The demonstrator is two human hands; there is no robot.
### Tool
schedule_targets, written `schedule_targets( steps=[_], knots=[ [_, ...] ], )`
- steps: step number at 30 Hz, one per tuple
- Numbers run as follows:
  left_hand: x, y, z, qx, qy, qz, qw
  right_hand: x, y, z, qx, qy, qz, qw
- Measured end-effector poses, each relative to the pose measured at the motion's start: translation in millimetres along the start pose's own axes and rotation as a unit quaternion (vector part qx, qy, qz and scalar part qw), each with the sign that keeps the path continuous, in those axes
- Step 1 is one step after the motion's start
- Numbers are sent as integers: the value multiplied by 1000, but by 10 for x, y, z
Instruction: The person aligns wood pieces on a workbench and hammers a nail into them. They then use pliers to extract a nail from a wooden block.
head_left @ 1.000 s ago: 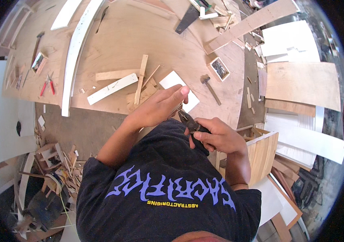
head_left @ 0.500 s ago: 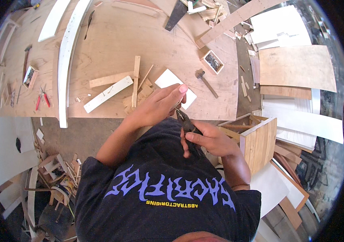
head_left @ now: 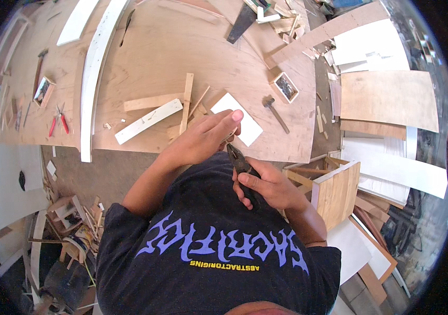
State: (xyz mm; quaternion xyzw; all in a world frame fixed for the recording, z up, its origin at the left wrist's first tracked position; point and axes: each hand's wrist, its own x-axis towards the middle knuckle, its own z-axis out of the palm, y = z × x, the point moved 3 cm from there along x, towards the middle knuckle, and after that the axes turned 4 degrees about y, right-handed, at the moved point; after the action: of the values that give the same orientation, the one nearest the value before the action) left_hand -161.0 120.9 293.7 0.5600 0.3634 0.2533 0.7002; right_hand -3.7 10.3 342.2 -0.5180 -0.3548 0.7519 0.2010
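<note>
My right hand point(head_left: 268, 184) is wrapped round dark pliers point(head_left: 241, 160), their jaws pointing up and to the left. Just beyond the jaws, my left hand point(head_left: 200, 137) is closed in a pinch, thumb uppermost. A small thin piece shows between its fingers and the plier tip, too little visible to name. Both hands are above my lap, at the near edge of the wooden table point(head_left: 150, 58). Past my left hand lies a white board point(head_left: 245, 126), with a narrow wooden strip point(head_left: 187, 102) and a white strip point(head_left: 148, 121) to its left.
Farther right on the table are a hammer point(head_left: 275, 113) and a small box point(head_left: 285, 86) of dark bits. Red-handled pliers point(head_left: 59, 122) and a long white board point(head_left: 92, 94) lie at left. A wooden box frame point(head_left: 334, 194) stands near my right elbow.
The pliers' jaws have moved slightly left, and my right hand's fingers have closed more round the handles. My left hand keeps its pinch. The view has shifted slightly.
</note>
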Motion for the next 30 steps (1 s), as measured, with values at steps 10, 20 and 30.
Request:
schedule_targets(
  steps=[10,20,30],
  knots=[
    [-19,60,-37,-14,19,-24,999,70,10,54,-12,25,-12,1000],
    [-8,-22,-52,-3,-10,-94,996,95,47,58,26,27,1,999],
    [80,-266,-10,-73,-53,-85,992,18,105,-94,121,-47,19,991]
  ],
)
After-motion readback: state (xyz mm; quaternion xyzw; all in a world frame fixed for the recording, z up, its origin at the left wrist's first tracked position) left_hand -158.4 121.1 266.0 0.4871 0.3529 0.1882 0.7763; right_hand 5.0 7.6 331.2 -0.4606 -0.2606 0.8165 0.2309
